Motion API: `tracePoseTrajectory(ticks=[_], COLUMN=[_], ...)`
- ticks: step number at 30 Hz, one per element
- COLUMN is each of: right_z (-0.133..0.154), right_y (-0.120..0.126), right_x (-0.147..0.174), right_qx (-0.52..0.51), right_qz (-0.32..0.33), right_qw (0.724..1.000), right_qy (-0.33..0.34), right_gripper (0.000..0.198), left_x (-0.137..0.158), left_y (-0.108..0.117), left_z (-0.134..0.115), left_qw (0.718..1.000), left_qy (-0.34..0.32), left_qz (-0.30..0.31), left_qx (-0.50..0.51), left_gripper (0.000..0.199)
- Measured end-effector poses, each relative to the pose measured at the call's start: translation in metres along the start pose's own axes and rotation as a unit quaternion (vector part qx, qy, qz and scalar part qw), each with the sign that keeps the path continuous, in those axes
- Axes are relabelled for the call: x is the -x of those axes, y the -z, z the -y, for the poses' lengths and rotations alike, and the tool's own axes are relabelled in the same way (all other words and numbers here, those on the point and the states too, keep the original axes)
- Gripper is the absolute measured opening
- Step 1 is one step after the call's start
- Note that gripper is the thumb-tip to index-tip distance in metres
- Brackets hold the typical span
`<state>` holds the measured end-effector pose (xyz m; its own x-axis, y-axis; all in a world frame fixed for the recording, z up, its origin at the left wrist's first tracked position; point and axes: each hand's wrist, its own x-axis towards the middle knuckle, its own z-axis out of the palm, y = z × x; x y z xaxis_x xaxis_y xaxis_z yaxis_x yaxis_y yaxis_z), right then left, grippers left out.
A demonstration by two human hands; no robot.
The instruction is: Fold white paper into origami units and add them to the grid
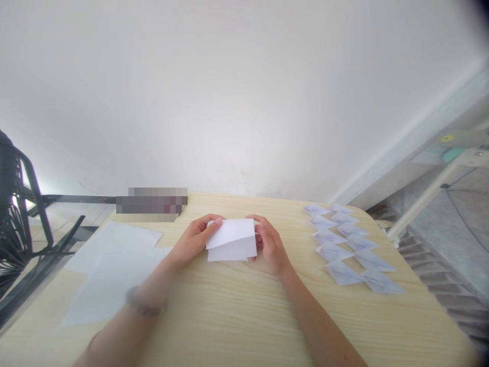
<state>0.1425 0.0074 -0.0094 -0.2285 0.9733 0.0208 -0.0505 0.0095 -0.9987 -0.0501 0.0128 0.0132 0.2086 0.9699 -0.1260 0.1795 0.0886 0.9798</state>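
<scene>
A folded sheet of white paper (231,237) is held between my two hands, above the middle of the wooden table (237,316). Its upper layer lies over a lower one, and the two edges stand a little apart at the front. My left hand (200,234) grips the left side, thumb on top and fingers behind. At the right side, my right hand (268,242) has its fingers curled around the edge, partly hidden behind the paper.
Flat white sheets (110,270) lie at the left, partly under my left forearm. Two rows of folded paper pieces (338,250) stand at the right. A blurred-out item (151,205) sits at the back left. A black chair (19,204) is beyond the left edge; a white wall (244,102) rises behind.
</scene>
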Motion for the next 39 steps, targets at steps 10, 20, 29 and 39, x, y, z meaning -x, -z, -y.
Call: tracePoseTrajectory(ticks=[10,20,29,39], right_z=[0.0,0.007,0.004,0.003], right_y=[0.001,0.001,0.007,0.003], right_x=[-0.004,-0.001,-0.004,-0.001], right_qx=[0.009,-0.035,-0.048,0.023], right_qz=[-0.036,0.011,0.04,0.041], right_qw=[0.999,0.999,0.997,0.997], right_qy=[-0.021,-0.035,-0.053,-0.062], right_gripper=[0.022,0.026,0.026,0.03], left_x=[-0.003,-0.002,-0.001,0.004], left_y=[0.001,-0.001,0.002,-0.001], left_z=[0.008,0.006,0.005,0.0], left_qw=[0.982,0.995,0.991,0.989], left_qy=[0.036,0.012,0.022,0.041], left_qz=[0.037,0.059,0.071,0.079], left_qx=[0.181,0.084,0.108,0.117], left_gripper=[0.065,0.035,0.049,0.048])
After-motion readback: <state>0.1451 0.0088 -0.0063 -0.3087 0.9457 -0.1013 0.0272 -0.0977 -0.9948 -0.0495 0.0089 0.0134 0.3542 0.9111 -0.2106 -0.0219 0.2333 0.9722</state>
